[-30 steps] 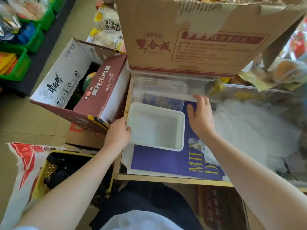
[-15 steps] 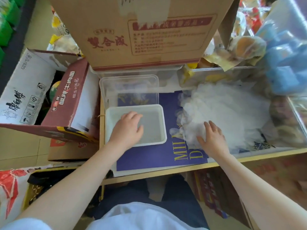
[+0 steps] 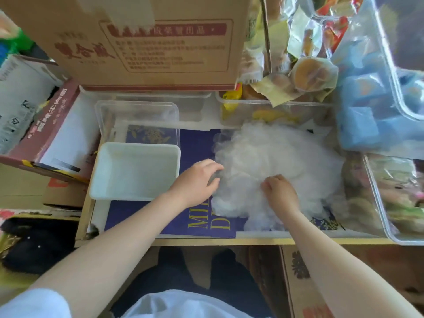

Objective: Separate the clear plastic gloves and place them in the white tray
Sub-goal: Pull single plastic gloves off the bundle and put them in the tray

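A big fluffy pile of clear plastic gloves (image 3: 270, 161) lies in the middle right of the frame, on a dark blue sheet with yellow letters (image 3: 197, 223) that covers the surface (image 3: 229, 241). Both hands are at the near part of the pile.

The left hand (image 3: 195, 182) sits at the left edge of the pile, just right of the white tray. Its fingers (image 3: 212, 167) are bent and touch the gloves, but the view is too blurry to tell if they are grasping any.

The right hand (image 3: 278, 191) is on the low middle of the pile. Its fingers (image 3: 267, 183) are curled tight and pinch some of the thin plastic.

The white tray (image 3: 101, 180) lies left of the pile, in the middle left of the frame, flat on the blue sheet. Nothing can be seen inside it.

A clear plastic box (image 3: 137, 115) stands just behind the tray. A large brown cardboard box (image 3: 149, 42) with red writing fills the top of the frame. At the upper right lie wrapped buns (image 3: 312, 74) and a blue bag (image 3: 367, 106). Another clear tub (image 3: 378, 203) sits at the far right.
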Motion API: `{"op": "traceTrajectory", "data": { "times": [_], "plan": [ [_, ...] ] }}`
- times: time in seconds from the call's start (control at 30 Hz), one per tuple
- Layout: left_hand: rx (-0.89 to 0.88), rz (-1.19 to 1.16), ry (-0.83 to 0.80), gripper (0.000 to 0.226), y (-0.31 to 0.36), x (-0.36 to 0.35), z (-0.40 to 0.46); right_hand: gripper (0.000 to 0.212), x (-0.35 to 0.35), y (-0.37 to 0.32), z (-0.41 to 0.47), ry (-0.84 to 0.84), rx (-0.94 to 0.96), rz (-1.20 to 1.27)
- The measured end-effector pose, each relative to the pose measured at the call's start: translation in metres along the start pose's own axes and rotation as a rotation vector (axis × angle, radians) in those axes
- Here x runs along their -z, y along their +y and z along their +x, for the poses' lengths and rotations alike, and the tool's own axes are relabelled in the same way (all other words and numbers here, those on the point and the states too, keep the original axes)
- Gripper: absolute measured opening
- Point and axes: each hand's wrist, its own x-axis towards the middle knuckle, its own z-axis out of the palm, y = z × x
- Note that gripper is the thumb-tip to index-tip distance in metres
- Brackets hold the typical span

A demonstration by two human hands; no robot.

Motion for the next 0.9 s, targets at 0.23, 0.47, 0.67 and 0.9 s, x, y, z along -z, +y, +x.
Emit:
{"op": "traceTrajectory", "data": {
  "times": [0.23, 0.47, 0.67, 0.9],
  "plan": [
    [-0.017, 0.022, 0.023, 0.065, 0.041, -0.028, 0.029, 0.024, 0.062, -0.001, -0.003, -0.059, 0.166, 0.506],
    [0.149, -0.505, 0.310, 0.028, 0.067, -0.014, 0.027, 0.018, 0.083, 0.008, -0.005, -0.383, 0.057, 0.847],
    [0.477, -0.879, 0.499, 0.032, 0.063, 0.004, 0.031, 0.021, 0.077, 0.009, -0.009, -0.436, 0.079, 0.962],
    [0.791, -1.265, 0.378, 0.026, 0.040, 0.022, 0.027, 0.090, 0.054, -0.016, -0.014, 0.180, 0.776, 0.185]
  ]
}}
